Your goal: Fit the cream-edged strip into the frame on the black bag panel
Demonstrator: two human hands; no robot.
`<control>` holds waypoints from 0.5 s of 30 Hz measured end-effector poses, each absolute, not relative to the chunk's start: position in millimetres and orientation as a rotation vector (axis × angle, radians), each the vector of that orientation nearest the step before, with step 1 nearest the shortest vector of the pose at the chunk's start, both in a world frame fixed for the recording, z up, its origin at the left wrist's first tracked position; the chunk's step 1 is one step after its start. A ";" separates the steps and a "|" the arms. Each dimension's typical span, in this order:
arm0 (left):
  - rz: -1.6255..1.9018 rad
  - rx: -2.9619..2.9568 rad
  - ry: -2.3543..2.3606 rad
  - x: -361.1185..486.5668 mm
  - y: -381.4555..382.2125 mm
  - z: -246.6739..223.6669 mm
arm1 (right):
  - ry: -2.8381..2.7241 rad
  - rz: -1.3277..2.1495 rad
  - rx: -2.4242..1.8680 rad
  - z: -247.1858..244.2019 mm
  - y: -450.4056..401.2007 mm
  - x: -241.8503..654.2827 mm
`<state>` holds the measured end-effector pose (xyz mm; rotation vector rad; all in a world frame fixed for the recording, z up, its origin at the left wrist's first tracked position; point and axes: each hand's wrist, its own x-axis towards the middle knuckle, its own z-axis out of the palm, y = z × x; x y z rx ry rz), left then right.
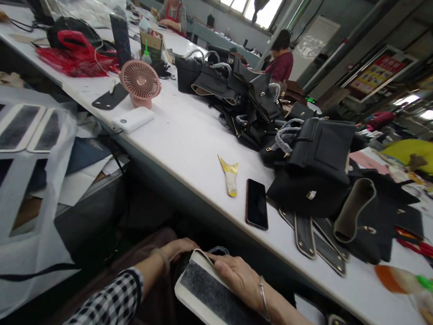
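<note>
A long panel, dark grey in the middle with a cream border, lies slanted over my lap at the bottom centre. My right hand rests along its upper edge, fingers bent over the rim and pointing left. At the panel's far left corner is my left hand, its fingertips partly hidden behind the edge. Something dark with a clear, shiny part shows just beyond both hands, too hidden to make out.
On the white table are a phone, a yellow torn wrapper, a pink fan, a white box and piled black bags. Similar panels lie at left. People sit farther back.
</note>
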<state>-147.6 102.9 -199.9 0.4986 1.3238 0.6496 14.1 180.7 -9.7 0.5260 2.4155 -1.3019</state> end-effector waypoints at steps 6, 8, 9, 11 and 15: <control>0.559 0.475 1.376 -144.9 109.0 -215.0 | 2.406 -1.279 0.539 -11.6 180.9 12.0; 0.549 0.467 1.385 -142.2 106.2 -219.6 | 2.424 -1.261 0.519 -9.0 179.1 7.7; 0.548 0.461 1.386 -141.1 105.0 -221.7 | 2.421 -1.268 0.508 -7.5 177.9 4.9; 0.568 0.454 1.385 -140.0 104.4 -225.2 | 2.384 -1.326 0.493 -4.5 175.6 -1.5; 0.671 0.446 1.375 -142.0 113.5 -229.9 | 2.253 -1.505 0.562 -2.8 173.2 -11.7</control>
